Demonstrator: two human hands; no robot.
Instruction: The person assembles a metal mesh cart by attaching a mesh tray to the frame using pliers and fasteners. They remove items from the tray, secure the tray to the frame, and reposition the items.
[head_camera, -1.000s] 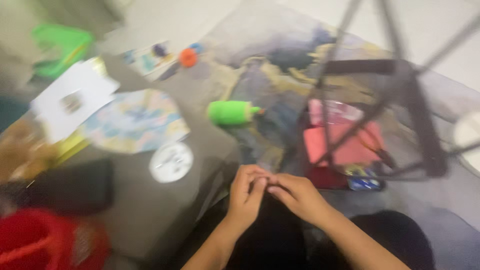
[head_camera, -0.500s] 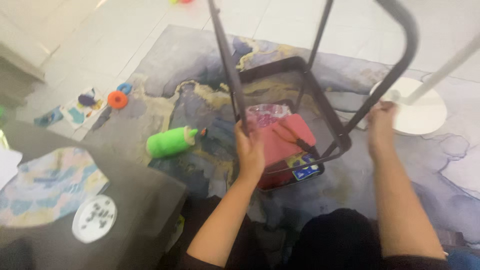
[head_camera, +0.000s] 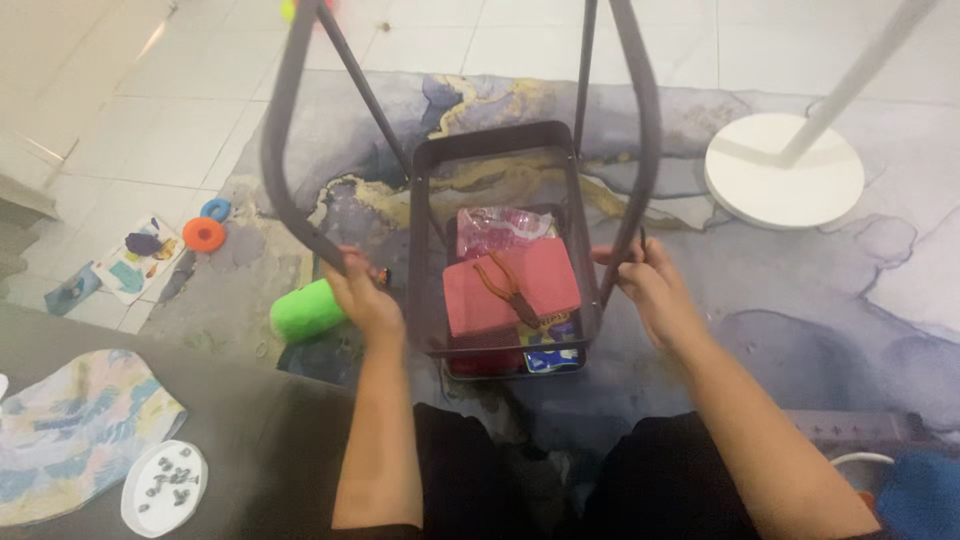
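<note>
The left hand (head_camera: 362, 292) is clenching the left leg of the dark frame (head_camera: 500, 140), and the right hand (head_camera: 655, 290) is clenching the right leg, steadying it upright on the rug (head_camera: 800, 300). Pliers (head_camera: 508, 288) are lying on a red pad (head_camera: 510, 286) inside its base.

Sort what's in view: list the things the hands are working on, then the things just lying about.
In hand: left hand and right hand, each gripping a leg of the dark metal frame.

Lying about: green roll, orange ring, white lamp base, pink box, patterned cloth.
</note>
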